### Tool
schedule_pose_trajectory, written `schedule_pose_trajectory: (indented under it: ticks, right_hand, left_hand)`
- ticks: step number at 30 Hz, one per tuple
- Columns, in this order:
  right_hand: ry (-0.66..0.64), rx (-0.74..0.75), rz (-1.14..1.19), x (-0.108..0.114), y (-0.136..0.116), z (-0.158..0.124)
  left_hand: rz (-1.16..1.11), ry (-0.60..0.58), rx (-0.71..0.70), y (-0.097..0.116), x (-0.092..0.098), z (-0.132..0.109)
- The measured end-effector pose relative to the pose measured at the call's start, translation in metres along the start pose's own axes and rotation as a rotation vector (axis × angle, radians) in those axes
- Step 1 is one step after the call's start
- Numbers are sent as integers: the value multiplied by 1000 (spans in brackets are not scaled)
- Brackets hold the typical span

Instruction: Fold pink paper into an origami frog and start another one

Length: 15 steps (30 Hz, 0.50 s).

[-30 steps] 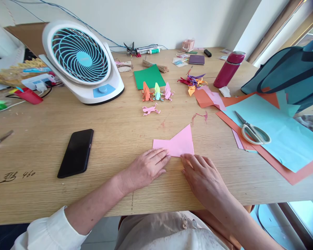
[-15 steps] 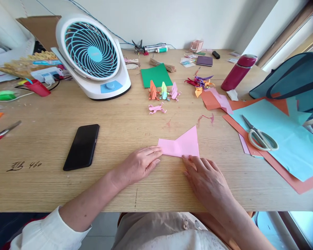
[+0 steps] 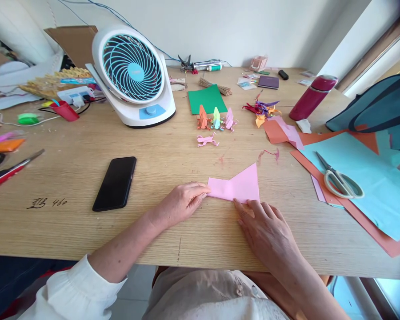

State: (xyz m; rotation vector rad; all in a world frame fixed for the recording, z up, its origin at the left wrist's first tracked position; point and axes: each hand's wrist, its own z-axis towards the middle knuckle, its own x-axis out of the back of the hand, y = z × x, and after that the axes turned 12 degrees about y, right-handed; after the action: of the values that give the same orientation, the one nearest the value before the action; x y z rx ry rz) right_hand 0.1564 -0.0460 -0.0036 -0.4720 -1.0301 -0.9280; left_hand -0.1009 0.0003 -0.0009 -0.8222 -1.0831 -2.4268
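A folded sheet of pink paper [image 3: 240, 184] lies on the table in front of me, narrow at the left and flaring to a point at the upper right. My left hand [image 3: 188, 200] pinches its narrow left end between thumb and fingers. Along the bottom edge, my right hand [image 3: 263, 226] rests with fingers stretched and apart, the fingertips touching the paper. Beyond the sheet, a small pink origami figure [image 3: 207, 140] lies flat. Behind it stand an orange origami figure [image 3: 202, 118], a green-and-blue one [image 3: 216, 119] and another pink one [image 3: 230, 119].
A black phone [image 3: 115, 183] lies left of my left arm. Scissors [image 3: 342, 180] rest on blue paper [image 3: 380, 191] at the right. Farther back are a white fan [image 3: 135, 75], green paper [image 3: 206, 98], a red flask [image 3: 313, 97] and a teal bag [image 3: 373, 100]. A red-handled knife [image 3: 13, 171] lies far left.
The whole view has shifted, so things appear farther right. My left fingers have drawn into a pinch at the paper's left end. The paper keeps its folded shape.
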Motion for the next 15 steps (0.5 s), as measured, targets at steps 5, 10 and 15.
schedule_pose_trajectory:
  ticks: [5,10,15]
  right_hand:
    - [-22,-2,-10,3,-1,2]
    - [-24,-15,5,2,-4,7]
    - [24,68,26,-6,-7,9]
  left_hand:
    - [60,-30,-64,-1,-1,-2]
    - [120,-55,-81,-1,-2,-3]
    - [107,-56,-66,-2,-3,-2]
